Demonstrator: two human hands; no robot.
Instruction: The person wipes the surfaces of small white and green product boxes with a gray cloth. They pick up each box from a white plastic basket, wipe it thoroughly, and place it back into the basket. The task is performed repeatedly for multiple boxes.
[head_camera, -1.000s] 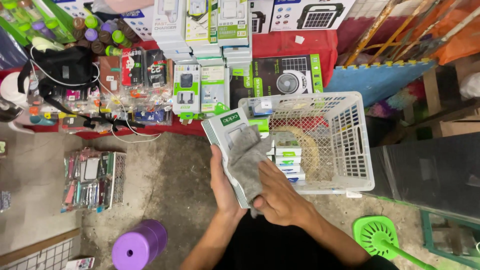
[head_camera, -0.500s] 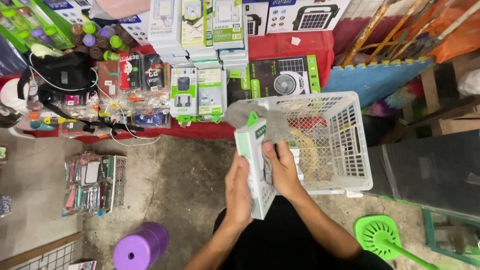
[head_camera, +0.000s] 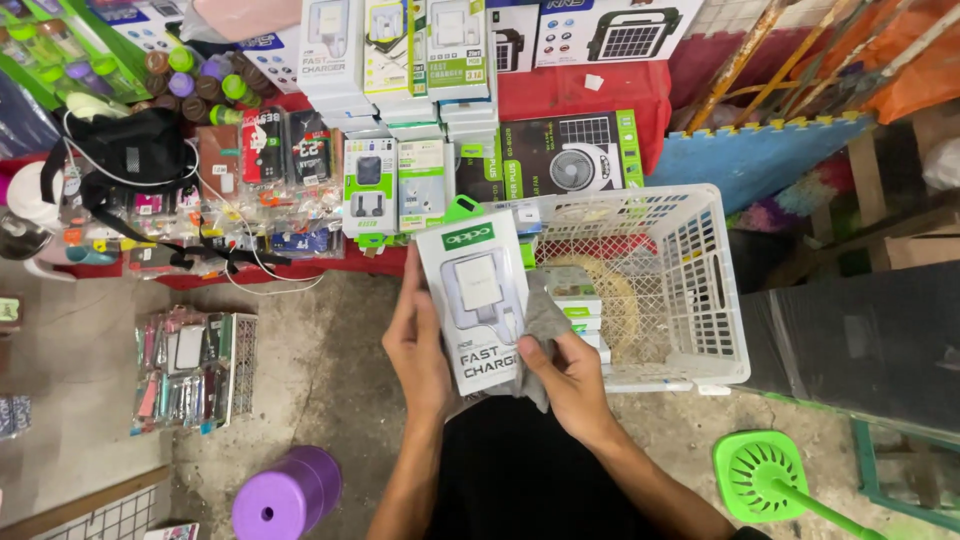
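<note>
A person's left hand (head_camera: 418, 345) grips the left edge of a white charger box (head_camera: 478, 298), held face-up before a white plastic basket (head_camera: 700, 290). The right hand (head_camera: 567, 372) pinches a grey cloth (head_camera: 545, 325) against the box's right side; most of the cloth is hidden behind it. Half a second ago the box stood edge-on, cloth draped over its top.

White-and-green charger box (head_camera: 478, 302) upright before white basket (head_camera: 700, 290); similar boxes (head_camera: 400, 180) stacked behind.
</note>
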